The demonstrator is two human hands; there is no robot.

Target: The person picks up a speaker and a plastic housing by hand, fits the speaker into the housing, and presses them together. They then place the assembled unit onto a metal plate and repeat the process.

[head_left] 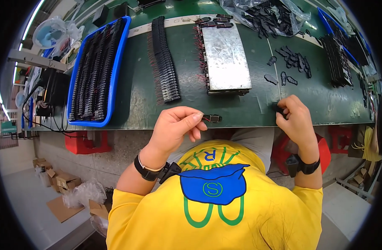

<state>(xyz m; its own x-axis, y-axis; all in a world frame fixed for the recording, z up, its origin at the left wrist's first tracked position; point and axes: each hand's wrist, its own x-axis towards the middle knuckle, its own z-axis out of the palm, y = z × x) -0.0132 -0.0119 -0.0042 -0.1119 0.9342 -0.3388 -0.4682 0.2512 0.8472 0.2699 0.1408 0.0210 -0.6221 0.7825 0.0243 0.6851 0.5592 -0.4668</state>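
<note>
Over the table (132, 81), left fingers (193, 118) pinch a wired module (214, 118) endwise, probably keeping its face visible; right fingers (282, 121) pinch a black piece (277, 109).

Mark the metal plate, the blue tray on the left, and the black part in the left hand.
Metal plate (226, 56): head view, middle of its top face.
Blue tray (89, 123): head view, its near rim.
Black part (213, 118): head view, its exposed body.
</note>
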